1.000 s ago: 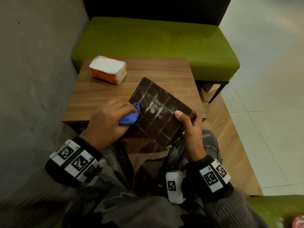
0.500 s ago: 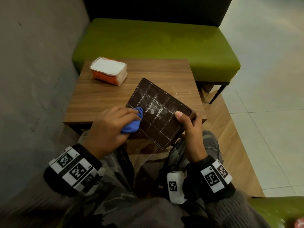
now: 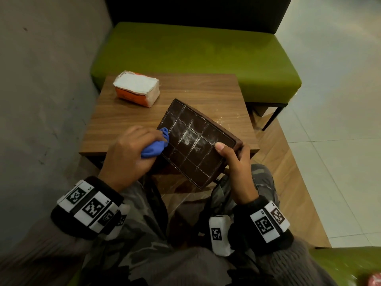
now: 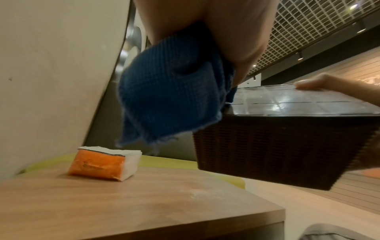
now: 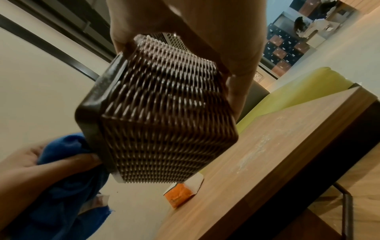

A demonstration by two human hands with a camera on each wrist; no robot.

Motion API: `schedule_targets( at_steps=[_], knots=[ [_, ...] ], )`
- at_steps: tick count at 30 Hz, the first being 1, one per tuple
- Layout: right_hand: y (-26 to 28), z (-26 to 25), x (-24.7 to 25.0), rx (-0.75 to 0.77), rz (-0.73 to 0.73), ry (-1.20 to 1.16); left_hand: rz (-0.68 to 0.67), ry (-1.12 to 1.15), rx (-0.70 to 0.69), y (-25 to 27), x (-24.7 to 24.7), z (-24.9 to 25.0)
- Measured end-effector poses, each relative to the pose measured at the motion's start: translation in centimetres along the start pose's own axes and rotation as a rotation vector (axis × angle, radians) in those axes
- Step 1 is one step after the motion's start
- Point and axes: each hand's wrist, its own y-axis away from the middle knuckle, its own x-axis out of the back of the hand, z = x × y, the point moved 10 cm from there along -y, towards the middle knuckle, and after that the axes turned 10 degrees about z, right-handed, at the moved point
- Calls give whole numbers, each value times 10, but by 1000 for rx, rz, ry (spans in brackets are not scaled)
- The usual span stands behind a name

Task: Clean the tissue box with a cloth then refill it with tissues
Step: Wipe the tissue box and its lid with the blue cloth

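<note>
A dark brown woven tissue box (image 3: 195, 141) (image 4: 287, 146) (image 5: 164, 121) is held tilted in the air above the table's near edge, its gridded flat face turned up and streaked with white dust. My right hand (image 3: 235, 162) grips its near right corner, thumb on the flat face. My left hand (image 3: 132, 153) grips a bunched blue cloth (image 3: 157, 144) (image 4: 170, 97) (image 5: 68, 162) and presses it on the box's left edge. An orange and white tissue pack (image 3: 137, 88) (image 4: 104, 164) (image 5: 180, 193) lies at the table's far left.
The small wooden table (image 3: 127, 120) carries white dust specks near its right side. A green bench seat (image 3: 195, 54) stands behind it, a grey wall (image 3: 41, 100) at the left, and pale floor tiles (image 3: 340, 120) at the right.
My left hand has slid the blue cloth along the box's left edge toward the far corner. The right hand keeps the same grip on the box.
</note>
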Motion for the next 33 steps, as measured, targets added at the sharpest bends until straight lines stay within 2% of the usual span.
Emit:
schedule_targets(
  at_steps=[3, 7, 12, 15, 19, 22, 27, 33],
  knots=[
    [1, -6, -2, 37, -24, 10, -9, 12, -83, -3, -2, 17],
    [4, -7, -5, 44, -33, 10, 83, 12, -100, -21, 9, 24],
    [0, -15, 5, 70, 10, -26, -21, -29, -103, 0, -2, 23],
    [-2, -15, 2, 89, -23, 10, -54, -57, -90, 8, -8, 19],
    [3, -15, -6, 116, -78, 50, 20, -21, -70, -3, 2, 23],
    [4, -13, -7, 81, -71, 11, 78, 15, -61, -9, 8, 29],
    [0, -14, -1, 57, -38, -11, 66, 86, 5, 7, 5, 16],
    [4, -14, -9, 76, -57, 28, 89, 15, -62, -16, 12, 22]
  ],
)
